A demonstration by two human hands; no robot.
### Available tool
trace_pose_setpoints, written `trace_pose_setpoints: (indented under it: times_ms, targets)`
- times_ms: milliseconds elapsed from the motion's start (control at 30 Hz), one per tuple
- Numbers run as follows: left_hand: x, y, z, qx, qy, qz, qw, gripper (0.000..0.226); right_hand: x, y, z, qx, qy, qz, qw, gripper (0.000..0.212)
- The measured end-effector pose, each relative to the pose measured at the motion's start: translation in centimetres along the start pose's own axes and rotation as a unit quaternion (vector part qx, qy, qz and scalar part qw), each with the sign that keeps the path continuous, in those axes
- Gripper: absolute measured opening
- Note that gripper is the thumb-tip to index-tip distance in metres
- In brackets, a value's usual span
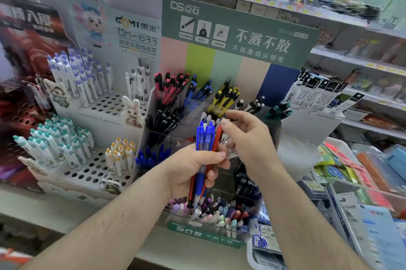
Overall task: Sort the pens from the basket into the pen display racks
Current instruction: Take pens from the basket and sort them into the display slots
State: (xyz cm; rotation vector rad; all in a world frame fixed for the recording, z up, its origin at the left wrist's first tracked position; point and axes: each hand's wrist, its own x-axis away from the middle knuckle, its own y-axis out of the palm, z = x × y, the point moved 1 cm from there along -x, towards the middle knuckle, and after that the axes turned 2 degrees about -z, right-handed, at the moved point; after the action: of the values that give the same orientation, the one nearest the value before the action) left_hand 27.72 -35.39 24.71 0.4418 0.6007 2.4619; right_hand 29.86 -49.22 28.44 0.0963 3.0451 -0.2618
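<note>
pens point(205, 138): bunch of blue and red ones standing upright in front of the tiered rack point(239, 50).
left hand point(193, 171): fingers curling round the bunch's middle.
right hand point(246, 138): fingertips pinching one red pen's top.
risk: tugging it free is likely loosening the rest, spilling them into the near tray point(208, 225).
writing: rack reading "ds"; left rack point(136, 34) reading "domi", "dm-633".

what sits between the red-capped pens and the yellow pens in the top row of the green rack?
Head view: a clear compartment of blue pens stands between the red-capped pens and the yellow pens. Nothing else shows there.
</note>
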Motion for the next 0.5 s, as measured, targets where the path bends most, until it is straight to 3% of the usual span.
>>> trace_pose_setpoints:
  times_ms: [100,233,367,500]
  targets:
    - [0.4,0.2,0.0,0.000,-0.023,-0.001,1.000,0.018,0.4,0.4,-0.1,-0.004,-0.021,0.017,1.000,0.012]
    - [0.7,-0.3,0.9,0.040,-0.026,0.052,0.997,0.026,0.6,0.1,-0.5,-0.076,-0.031,0.112,0.990,0.014]
    - [1.2,-1.8,1.3,0.044,-0.003,0.079,0.996,0.035,0.1,-0.9,-0.9,-0.166,-0.019,0.233,0.958,0.009]
    - [1.5,-2.4,1.3,0.067,0.051,0.101,0.991,0.022,-0.4,-1.2,-0.6,-0.182,0.005,0.277,0.944,0.007]
